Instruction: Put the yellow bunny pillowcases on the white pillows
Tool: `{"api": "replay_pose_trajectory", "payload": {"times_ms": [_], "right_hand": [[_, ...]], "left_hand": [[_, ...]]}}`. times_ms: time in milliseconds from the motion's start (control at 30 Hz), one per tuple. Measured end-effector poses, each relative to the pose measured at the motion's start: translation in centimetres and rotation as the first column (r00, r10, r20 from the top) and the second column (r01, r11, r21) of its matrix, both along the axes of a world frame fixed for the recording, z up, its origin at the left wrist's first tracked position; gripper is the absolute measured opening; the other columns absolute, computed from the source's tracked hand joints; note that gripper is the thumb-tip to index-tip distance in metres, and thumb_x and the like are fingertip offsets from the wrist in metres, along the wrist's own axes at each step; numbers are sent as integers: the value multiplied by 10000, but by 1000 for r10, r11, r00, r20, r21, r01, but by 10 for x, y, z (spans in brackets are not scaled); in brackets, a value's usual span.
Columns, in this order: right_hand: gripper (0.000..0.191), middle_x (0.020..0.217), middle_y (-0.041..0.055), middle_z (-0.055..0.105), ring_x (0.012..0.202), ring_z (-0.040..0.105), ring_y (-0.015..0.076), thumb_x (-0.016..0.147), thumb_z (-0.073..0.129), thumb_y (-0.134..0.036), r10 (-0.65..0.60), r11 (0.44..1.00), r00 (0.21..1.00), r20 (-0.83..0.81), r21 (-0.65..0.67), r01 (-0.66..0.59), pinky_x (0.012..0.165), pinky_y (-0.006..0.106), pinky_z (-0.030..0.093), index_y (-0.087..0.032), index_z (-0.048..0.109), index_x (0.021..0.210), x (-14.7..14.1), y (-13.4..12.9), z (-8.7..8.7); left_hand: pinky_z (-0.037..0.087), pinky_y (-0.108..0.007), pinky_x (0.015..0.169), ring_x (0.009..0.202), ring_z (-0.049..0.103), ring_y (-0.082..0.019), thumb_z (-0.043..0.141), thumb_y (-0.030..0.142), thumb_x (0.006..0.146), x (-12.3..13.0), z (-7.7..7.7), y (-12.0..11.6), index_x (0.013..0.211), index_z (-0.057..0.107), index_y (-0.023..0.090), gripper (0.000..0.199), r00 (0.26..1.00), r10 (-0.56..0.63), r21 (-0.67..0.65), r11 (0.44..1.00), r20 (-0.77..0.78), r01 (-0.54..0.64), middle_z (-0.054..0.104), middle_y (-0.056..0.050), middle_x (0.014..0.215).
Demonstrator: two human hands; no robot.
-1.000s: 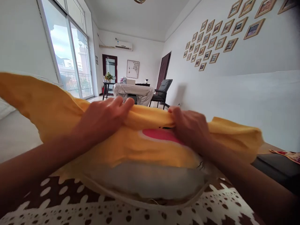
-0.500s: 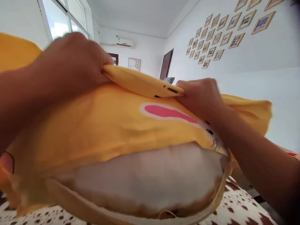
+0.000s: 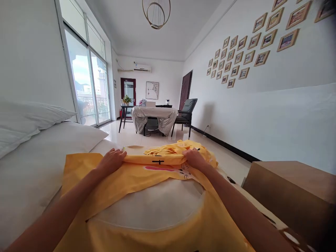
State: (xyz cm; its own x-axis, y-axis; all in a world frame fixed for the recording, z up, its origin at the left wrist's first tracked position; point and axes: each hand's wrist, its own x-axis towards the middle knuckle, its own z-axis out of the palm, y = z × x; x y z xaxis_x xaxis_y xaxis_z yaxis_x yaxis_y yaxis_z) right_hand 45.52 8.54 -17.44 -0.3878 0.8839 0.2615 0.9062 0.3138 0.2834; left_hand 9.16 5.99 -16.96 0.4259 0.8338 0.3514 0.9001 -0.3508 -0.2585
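A yellow fabric cover [image 3: 115, 190] with a printed bunny face lies across the bed in front of me. Its long opening gapes, edged by a pale strip, and a white filling [image 3: 152, 204] shows inside. My left hand [image 3: 112, 161] is closed on the cover's folded far part, fingers wrapped over it. About level with it, to the right, my right hand [image 3: 194, 159] grips the same fold beside the bunny's face. Between the two hands the fold is drawn into a roll with black printed marks. Behind my right hand sits more bunched yellow cloth [image 3: 168, 147].
White pillows [image 3: 76, 135] are stacked on the left. A cardboard box [image 3: 291, 185] stands at the right, beside the brown-spotted bedding [image 3: 286, 236]. Further off are a covered table [image 3: 154, 112], a dark chair [image 3: 188, 109] and glass doors [image 3: 86, 77].
Both hands have come down from in front of my face, bringing the cover's fold with them. The cover now lies lower and flatter, and my view has opened onto the room.
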Motion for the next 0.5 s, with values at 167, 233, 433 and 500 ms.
{"api": "replay_pose_trajectory", "payload": {"times_ms": [167,233,433,500], "right_hand": [[263,859,156,680,832,602,236,815,401,-62,-106,993,994,-35,48,108,832,369,326,-115,657,841,40,33,-32],[267,859,153,679,838,598,243,816,401,-66,-124,990,991,-57,53,127,836,387,323,-126,662,825,52,42,-41],[331,1066,170,644,1091,510,298,865,346,-111,-226,960,950,-216,118,255,916,450,301,-142,646,1000,78,51,-60],[369,1206,193,580,1148,477,325,895,339,-198,-302,926,900,-313,127,356,920,483,318,-134,562,1182,87,44,-72]], "left_hand": [[398,-360,821,838,608,-222,364,98,845,-10,-34,29,816,526,180,184,999,-28,2,1000,25,28,658,-78,856],[403,-341,820,833,609,-209,395,105,837,-15,-46,38,834,532,186,159,999,-28,-7,1000,31,29,653,-62,872],[394,-435,845,918,610,-284,343,4,786,-34,-68,49,959,594,137,332,995,92,35,995,25,-93,637,-136,970],[402,-452,846,975,599,-305,354,41,801,-48,-76,37,1067,579,118,356,990,133,50,990,42,-135,625,-161,1047]]}}
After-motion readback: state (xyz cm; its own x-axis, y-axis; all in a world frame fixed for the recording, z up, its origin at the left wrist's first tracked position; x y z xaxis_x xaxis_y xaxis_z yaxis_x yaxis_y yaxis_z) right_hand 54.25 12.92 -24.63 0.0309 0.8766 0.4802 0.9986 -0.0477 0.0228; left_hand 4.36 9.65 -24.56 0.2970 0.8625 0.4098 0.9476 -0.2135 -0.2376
